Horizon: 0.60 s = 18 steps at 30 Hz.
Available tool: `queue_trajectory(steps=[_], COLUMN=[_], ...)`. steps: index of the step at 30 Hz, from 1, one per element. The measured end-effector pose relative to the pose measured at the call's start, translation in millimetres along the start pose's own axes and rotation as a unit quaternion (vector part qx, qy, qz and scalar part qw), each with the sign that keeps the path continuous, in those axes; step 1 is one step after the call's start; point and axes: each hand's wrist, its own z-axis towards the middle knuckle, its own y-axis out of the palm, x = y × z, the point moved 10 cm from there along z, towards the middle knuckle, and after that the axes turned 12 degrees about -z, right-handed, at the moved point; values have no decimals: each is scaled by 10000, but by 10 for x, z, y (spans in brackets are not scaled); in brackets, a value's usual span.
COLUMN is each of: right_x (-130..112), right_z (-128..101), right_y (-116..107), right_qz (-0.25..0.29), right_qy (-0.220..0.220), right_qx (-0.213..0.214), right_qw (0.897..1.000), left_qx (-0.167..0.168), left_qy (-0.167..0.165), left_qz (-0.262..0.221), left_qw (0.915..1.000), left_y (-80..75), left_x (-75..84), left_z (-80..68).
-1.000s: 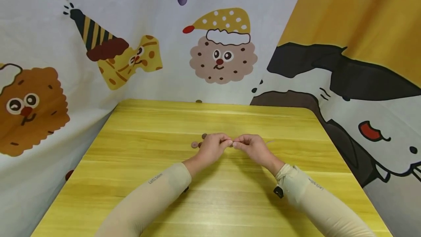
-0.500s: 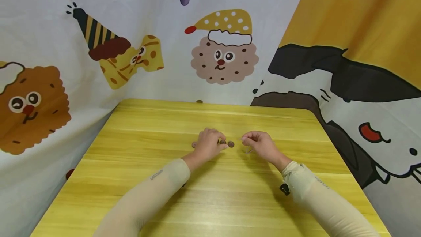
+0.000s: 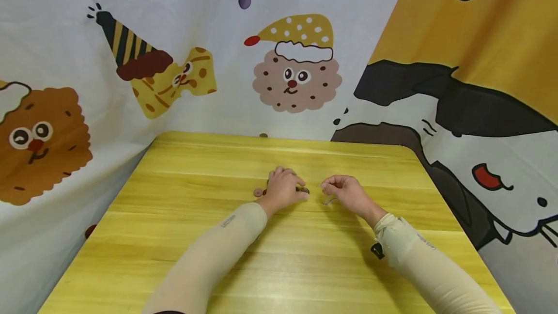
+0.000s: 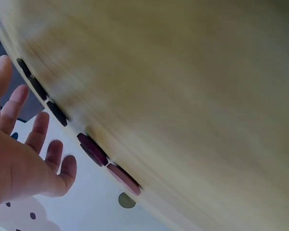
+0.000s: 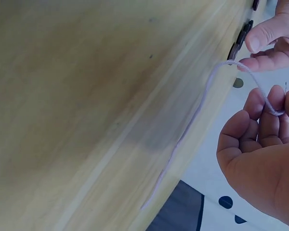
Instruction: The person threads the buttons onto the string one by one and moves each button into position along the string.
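Note:
My left hand point(image 3: 283, 188) hovers over a row of small flat discs that look like buttons. Its fingers are spread and relaxed, with no button in them. In the left wrist view, a pinkish button point(image 4: 124, 179), a maroon one point(image 4: 92, 150) and dark ones point(image 4: 57, 113) lie beside the fingers. To the right, my right hand point(image 3: 348, 195) pinches a pale lavender cord point(image 5: 202, 103) between thumb and forefinger. A thin tip stands up from that pinch in the right wrist view, too small to identify. The cord's tail arcs down across the tabletop. Part of the button row hides behind my left hand.
Everything lies on a wooden table point(image 3: 261, 265) with yellow grain. A cartoon-printed cloth point(image 3: 218, 23) hangs behind it and along its sides. The table's far edge runs a little beyond the hands.
My hands, together at the middle a second ago, have parted. The right moved right, holding the cord. A dark button appeared on the table between them; my left hand has since shifted right over it.

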Motion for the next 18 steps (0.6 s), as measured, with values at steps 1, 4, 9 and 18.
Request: queue_trajectory(steps=[1,4,9,18], right_x=[5,23,59,69], right_z=[-1,-1,7,11], right_y=[-4,-7,-9,-20], right_qz=[-36,-129,-157,-151], right_qy=[-5,23,74,100], right_qx=[19,30,39,51], right_qw=[10000,9999,9998,9998], left_qx=[21,24,-40,9], left_qy=[-31,-103,-219,-177], left_qz=[-30,-77,-9,-537], left_qw=[10000,9999,9998,9984], left_y=[9,46,101,69], left_x=[-4,-11,-8,35], left_z=[13,56,107,113])
